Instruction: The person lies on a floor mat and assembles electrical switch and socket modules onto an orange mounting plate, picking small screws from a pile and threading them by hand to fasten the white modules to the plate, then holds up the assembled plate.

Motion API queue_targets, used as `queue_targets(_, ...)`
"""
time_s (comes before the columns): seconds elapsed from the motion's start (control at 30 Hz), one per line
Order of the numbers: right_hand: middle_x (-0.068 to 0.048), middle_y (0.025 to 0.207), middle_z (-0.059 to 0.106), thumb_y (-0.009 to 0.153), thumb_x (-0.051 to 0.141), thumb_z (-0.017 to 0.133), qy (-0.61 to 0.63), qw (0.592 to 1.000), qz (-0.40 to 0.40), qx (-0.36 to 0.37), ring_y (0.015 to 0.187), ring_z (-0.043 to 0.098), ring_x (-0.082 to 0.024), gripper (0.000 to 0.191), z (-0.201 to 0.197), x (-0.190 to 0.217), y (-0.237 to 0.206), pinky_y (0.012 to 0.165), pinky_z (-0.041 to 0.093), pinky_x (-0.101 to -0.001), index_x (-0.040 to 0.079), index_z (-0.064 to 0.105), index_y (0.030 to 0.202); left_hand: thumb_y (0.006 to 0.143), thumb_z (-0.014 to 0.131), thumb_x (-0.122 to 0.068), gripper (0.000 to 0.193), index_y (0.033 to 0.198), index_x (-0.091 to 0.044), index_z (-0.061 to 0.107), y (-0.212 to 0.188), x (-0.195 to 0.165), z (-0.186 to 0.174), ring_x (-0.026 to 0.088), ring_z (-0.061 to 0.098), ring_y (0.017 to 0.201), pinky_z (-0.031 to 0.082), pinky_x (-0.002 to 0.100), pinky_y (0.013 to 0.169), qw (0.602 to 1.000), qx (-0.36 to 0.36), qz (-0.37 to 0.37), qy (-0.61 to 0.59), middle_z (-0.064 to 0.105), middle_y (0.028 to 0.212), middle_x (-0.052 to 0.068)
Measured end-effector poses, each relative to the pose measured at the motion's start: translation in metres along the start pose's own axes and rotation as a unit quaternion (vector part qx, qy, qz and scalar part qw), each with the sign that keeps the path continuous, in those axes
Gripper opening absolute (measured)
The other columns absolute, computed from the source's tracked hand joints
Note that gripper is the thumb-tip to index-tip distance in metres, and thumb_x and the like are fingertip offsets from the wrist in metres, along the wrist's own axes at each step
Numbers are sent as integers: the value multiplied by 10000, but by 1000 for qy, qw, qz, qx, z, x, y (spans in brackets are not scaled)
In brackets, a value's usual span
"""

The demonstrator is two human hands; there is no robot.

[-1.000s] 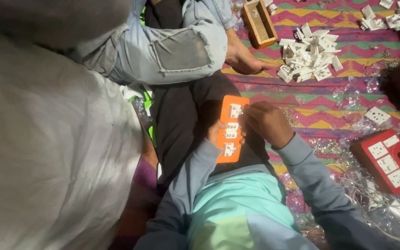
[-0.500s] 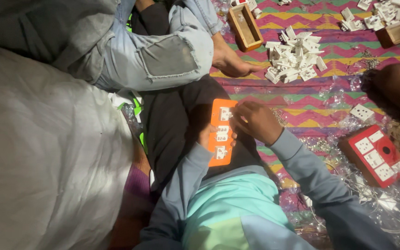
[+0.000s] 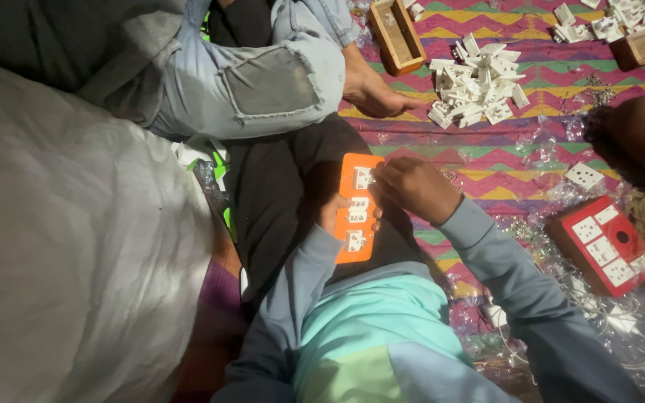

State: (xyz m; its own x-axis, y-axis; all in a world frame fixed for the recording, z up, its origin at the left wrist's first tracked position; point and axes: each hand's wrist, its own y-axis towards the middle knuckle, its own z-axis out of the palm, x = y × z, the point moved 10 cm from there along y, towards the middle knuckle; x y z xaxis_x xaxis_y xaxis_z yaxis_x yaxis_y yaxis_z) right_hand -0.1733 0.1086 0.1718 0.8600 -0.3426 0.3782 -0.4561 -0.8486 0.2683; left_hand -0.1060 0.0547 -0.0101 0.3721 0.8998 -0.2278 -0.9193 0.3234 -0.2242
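Note:
An orange socket panel [image 3: 357,209] with three white socket inserts rests over my lap. My left hand [image 3: 335,215] holds it from below, fingers curled around its middle. My right hand [image 3: 414,188] rests on the panel's upper right edge, fingertips pressing beside the top white insert [image 3: 362,177]. Both arms wear grey-blue sleeves.
A pile of white socket inserts [image 3: 473,82] lies on the zigzag mat, with a wooden box [image 3: 396,35] beside it. A red panel with white sockets [image 3: 604,245] lies at right, one loose insert [image 3: 584,175] above it. Another person's jeans knee [image 3: 263,82] and foot [image 3: 373,91] sit ahead. White sack [image 3: 76,261] at left.
The view has shifted so the panel and my hands sit slightly lower left. My right hand stays at the panel's top insert; the left keeps its hold.

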Motion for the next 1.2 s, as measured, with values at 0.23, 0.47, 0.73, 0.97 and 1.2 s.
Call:
queue_targets(0.23,-139,896,672,881,162,714,-32,999,-33,8,832,676,-347,259,5,3,-1,742,548,-452,4,675,1082,851,515,-294,538,1299,2,556,2,2,-6,380,658,880,561,480,803,1000,-4,-8,-12,662,1026,253)
queue_targets(0.47,-150,831,641,885,203,720,-2,1000,-10,14,788,661,-358,250,9,5,-2,694,531,-462,8,651,1024,850,524,-326,530,1263,1,573,2,6,-21,400,663,860,570,488,798,999,-29,-18,4,671,1012,261)
queue_targets(0.73,-105,809,657,904,203,713,65,997,22,35,787,666,-333,93,5,7,-3,699,521,-461,118,680,887,861,516,-314,539,1278,22,575,2,1,-13,379,668,883,570,493,804,1000,-11,4,-3,677,1050,230)
queue_targets(0.97,-137,926,676,896,171,713,69,997,12,-42,822,664,-349,253,-14,6,-2,709,539,-449,39,670,1107,860,514,-290,543,1307,13,568,-2,-4,2,342,664,950,567,480,820,1000,-1,13,-11,650,1100,218)
queue_targets(1.2,-124,794,617,888,164,721,-3,999,-18,-27,752,645,-344,212,-5,11,-1,657,524,-456,24,629,1017,858,528,-287,533,1283,32,572,-2,-4,-2,343,658,947,559,486,803,1000,-3,21,-14,652,1089,213)
